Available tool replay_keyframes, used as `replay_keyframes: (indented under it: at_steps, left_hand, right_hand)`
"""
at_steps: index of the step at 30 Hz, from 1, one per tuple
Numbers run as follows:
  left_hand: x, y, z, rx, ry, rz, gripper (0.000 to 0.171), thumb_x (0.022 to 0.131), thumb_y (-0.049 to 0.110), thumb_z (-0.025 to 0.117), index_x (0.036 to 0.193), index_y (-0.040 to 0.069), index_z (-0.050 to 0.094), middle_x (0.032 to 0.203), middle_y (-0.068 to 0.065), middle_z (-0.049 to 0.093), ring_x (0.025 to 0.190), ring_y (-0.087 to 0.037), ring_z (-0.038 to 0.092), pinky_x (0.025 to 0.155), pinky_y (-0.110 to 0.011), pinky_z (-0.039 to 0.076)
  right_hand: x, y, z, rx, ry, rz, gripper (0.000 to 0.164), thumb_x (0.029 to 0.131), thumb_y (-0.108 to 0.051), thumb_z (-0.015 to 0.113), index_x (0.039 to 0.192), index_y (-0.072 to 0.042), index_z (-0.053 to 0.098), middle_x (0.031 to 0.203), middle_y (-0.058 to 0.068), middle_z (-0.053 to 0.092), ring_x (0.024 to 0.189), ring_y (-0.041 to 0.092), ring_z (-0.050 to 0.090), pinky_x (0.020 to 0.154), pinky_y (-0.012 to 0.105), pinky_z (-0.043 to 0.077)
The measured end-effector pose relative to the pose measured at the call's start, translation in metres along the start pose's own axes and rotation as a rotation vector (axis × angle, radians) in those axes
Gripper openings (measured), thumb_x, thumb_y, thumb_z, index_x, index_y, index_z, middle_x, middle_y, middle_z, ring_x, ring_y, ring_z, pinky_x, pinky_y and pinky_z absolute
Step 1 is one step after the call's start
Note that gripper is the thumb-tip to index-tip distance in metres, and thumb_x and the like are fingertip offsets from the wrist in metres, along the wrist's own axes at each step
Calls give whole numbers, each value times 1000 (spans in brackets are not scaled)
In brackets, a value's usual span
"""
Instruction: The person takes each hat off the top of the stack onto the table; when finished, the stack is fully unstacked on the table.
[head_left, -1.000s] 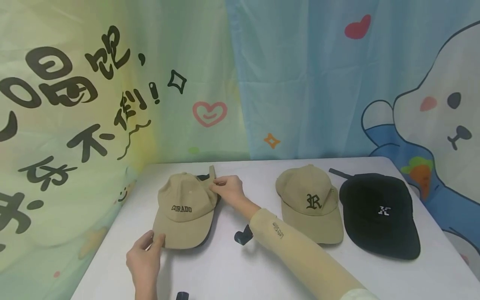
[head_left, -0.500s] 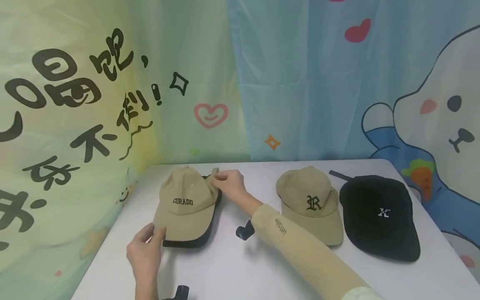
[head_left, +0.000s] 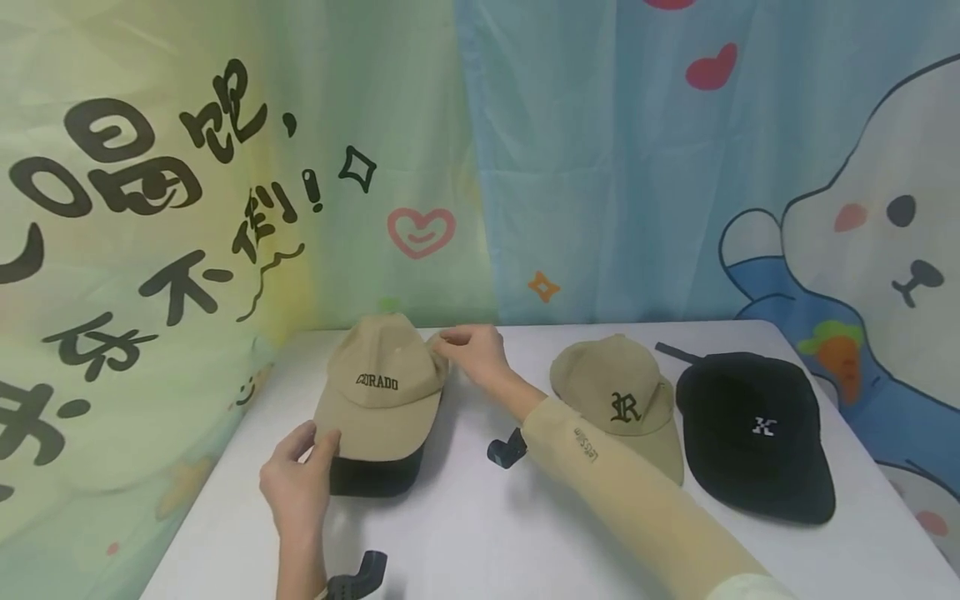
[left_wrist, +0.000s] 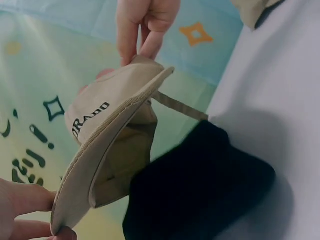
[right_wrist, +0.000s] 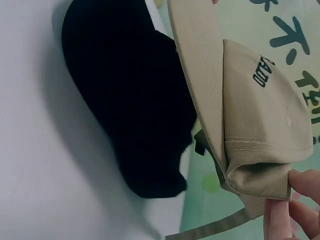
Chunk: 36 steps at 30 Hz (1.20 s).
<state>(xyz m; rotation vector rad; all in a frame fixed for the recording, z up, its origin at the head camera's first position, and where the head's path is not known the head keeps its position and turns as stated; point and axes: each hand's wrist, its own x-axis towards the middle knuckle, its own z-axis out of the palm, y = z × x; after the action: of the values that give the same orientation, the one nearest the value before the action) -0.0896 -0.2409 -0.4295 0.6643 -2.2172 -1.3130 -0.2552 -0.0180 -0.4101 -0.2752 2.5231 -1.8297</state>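
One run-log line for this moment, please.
left hand: pinches beige cap by brim; right hand: pinches its side; position: above black cap

A white bench (head_left: 465,533) with a rounded far right corner stands before a printed cloth (head_left: 547,125) that hangs behind it and along its left side. The cloth runs from pale yellow and green at left to light blue at right, with soft vertical folds. Large black writing (head_left: 178,283) slants across the left part. Further along come a pink outlined heart (head_left: 423,237), an orange star (head_left: 543,287), a solid red heart (head_left: 711,68) and a big white cartoon animal (head_left: 870,158) in blue with a carrot (head_left: 838,367). The light is soft, leaving faint shadows on the bench.
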Motion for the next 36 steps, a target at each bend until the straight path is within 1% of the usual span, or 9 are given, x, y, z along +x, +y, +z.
replay_keyframes:
  at_steps: [3, 6, 9, 13, 17, 20, 25, 30, 36]
  left_hand:
    - [0, 8, 5, -16, 8, 31, 51, 91, 32, 73, 130, 1, 62, 128, -21, 62, 126, -38, 52, 94, -53, 51]
    - [-1, 15, 11, -39, 8, 70, 50, 91, 31, 73, 129, 1, 63, 127, -20, 62, 125, -38, 53, 94, -54, 50]
    - [-3, 22, 20, -60, 1, 110, 48, 91, 29, 74, 127, 0, 64, 127, -20, 62, 123, -39, 54, 96, -57, 48]
    - [-5, 29, 33, -100, -11, 152, 44, 89, 24, 76, 124, 0, 65, 125, -19, 63, 120, -37, 57, 100, -60, 44]
    - [-8, 34, 46, -130, -35, 189, 40, 88, 20, 77, 121, 0, 67, 124, -17, 64, 116, -33, 59, 97, -56, 48]
    - [-11, 38, 54, -143, -58, 201, 39, 88, 19, 77, 120, -1, 67, 124, -16, 64, 114, -31, 60, 92, -49, 53]
    - [-18, 43, 67, -160, -97, 201, 37, 87, 17, 77, 118, 0, 69, 124, -12, 64, 113, -27, 62, 89, -39, 55]
    - [-26, 45, 79, -171, -143, 173, 41, 85, 18, 78, 120, 0, 68, 122, -11, 64, 112, -26, 62, 87, -34, 56]
    - [-34, 42, 91, -169, -204, 124, 48, 83, 19, 79, 125, 1, 65, 125, -11, 61, 111, -27, 64, 83, -31, 57]
  right_hand:
    - [0, -5, -12, 22, 5, -10, 30, 88, -25, 76, 114, -10, 75, 109, 1, 73, 107, 21, 65, 91, 38, 54]
    - [1, -7, -26, 44, 3, 12, 33, 88, -27, 76, 118, -11, 74, 112, 1, 72, 112, 22, 63, 94, 41, 52]
    - [2, -6, -43, 51, 6, 35, 36, 88, -29, 75, 120, -13, 73, 116, 1, 71, 115, 22, 61, 98, 43, 50]
    - [1, -2, -64, 59, 15, 42, 38, 88, -31, 76, 121, -13, 72, 117, 2, 70, 117, 22, 59, 100, 44, 48]
    - [-4, -2, -84, 59, 32, 42, 39, 88, -32, 76, 122, -15, 72, 118, 2, 69, 116, 21, 59, 100, 44, 48]
    - [-8, 0, -98, 46, 49, 14, 39, 89, -32, 75, 122, -13, 71, 120, 3, 68, 114, 21, 61, 97, 43, 49]
    - [-14, 8, -117, 26, 75, -21, 39, 89, -31, 76, 122, -12, 71, 120, 3, 69, 112, 21, 62, 94, 41, 51]
    - [-20, 18, -130, 25, 99, 9, 39, 89, -31, 76, 122, -13, 71, 119, 3, 69, 112, 20, 61, 94, 38, 52]
    - [-26, 29, -141, 2, 111, 37, 40, 90, -28, 75, 124, -9, 69, 122, 7, 68, 115, 22, 60, 96, 37, 51]
